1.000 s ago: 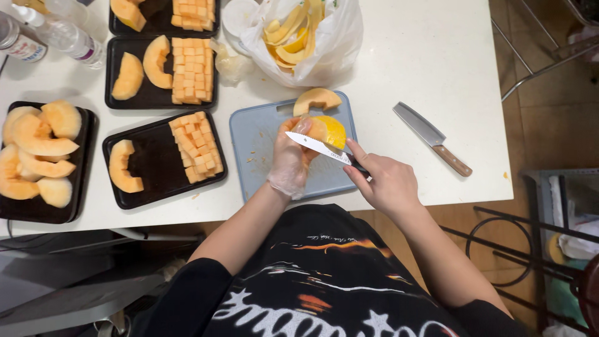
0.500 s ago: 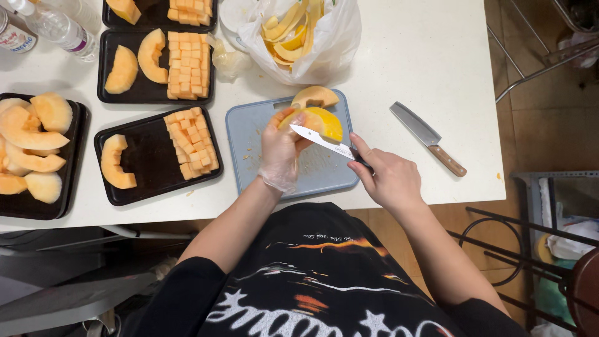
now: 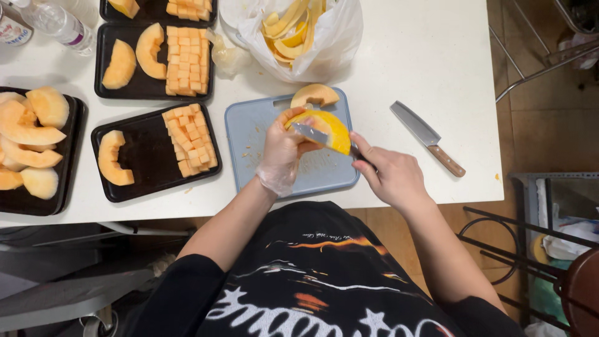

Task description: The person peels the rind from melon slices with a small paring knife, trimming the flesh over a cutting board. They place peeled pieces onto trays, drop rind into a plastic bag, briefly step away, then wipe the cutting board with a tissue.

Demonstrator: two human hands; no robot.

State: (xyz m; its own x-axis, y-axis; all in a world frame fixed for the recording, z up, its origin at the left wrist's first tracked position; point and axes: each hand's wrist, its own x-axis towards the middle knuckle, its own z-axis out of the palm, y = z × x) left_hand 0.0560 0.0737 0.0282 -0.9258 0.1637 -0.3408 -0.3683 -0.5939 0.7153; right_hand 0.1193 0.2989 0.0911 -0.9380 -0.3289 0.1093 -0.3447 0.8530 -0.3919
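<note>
Over blue cutting board (image 3: 262, 134), 1 melon wedge (image 3: 327, 126), likely light, wet, slippery, soft-fleshed with stiffer rind, best held at rind edge: gloved left hand (image 3: 282, 151) clamped on it, right hand (image 3: 392, 175) closed on paring knife (image 3: 315, 134).

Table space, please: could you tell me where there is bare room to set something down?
The table is bare at its far right, between the plastic bag of peels and the table edge, above the spare knife. A narrow strip lies right of the cutting board. The left is crowded with black trays; both hands work over the board.
</note>
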